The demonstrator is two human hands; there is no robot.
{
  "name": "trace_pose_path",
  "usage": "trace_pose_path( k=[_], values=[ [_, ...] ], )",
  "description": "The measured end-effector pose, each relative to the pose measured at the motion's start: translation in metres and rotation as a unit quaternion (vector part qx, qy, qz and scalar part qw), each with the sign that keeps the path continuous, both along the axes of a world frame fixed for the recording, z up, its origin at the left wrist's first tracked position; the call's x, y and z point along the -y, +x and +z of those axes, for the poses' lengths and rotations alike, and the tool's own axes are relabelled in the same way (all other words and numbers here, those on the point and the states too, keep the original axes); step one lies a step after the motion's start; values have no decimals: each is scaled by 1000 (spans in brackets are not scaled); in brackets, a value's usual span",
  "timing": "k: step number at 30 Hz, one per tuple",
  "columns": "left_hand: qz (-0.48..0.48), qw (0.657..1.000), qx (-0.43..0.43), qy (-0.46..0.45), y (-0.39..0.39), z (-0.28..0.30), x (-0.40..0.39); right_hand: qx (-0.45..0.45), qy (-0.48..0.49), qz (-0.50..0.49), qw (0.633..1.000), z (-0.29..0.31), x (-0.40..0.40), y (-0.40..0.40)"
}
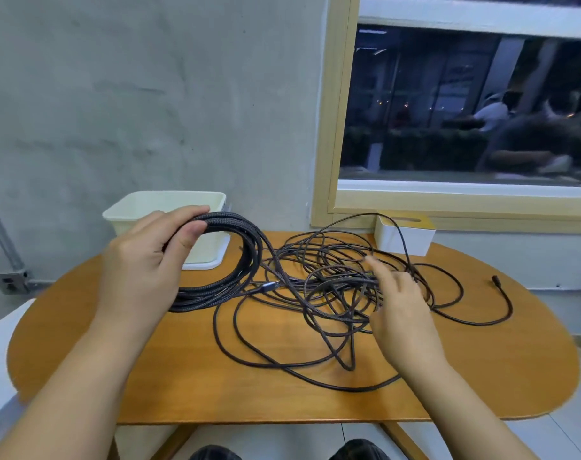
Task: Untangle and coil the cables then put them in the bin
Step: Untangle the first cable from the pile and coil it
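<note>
Left hand [143,260] at nine o'clock pinches coil [229,260]; right hand [400,303], fingers spread, reaches tangle [332,293] (centre table). Mid-coiling. Next: free another loop. Bin [169,207] at eleven o'clock.

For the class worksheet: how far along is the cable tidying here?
Done: several loops are wound into a coil. In hand: the left hand grips that coil while the right hand reaches into the tangle. Left: most cable lies loose on the table; the part of the bin that shows holds no cable.
</note>
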State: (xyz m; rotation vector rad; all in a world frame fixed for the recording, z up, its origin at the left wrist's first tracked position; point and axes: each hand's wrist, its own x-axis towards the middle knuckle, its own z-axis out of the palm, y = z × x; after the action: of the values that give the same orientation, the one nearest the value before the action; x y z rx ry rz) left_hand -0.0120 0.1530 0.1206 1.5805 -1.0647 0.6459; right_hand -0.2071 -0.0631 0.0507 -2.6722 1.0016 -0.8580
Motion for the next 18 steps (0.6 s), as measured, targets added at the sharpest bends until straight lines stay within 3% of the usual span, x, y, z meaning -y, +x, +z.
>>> trace_pose_path(
  k=[3, 6, 9, 14, 18],
  values=[
    [3, 1000, 3, 2, 6, 1, 2, -38, -100, 147, 983, 6, -7, 10],
    [3, 1000, 10, 12, 10, 1, -1, -87, 42, 273, 957, 17, -26, 22],
    [6, 1000, 11, 13, 12, 0, -6, -88, 187, 281, 937, 22, -37, 45],
    [17, 999, 40, 32, 21, -4, -18, -137, 214, 263, 931, 28, -47, 94],
    [17, 998, 52, 29, 25, -4, -26, -261, 196, 256, 910, 9, -53, 129]
  ],
)
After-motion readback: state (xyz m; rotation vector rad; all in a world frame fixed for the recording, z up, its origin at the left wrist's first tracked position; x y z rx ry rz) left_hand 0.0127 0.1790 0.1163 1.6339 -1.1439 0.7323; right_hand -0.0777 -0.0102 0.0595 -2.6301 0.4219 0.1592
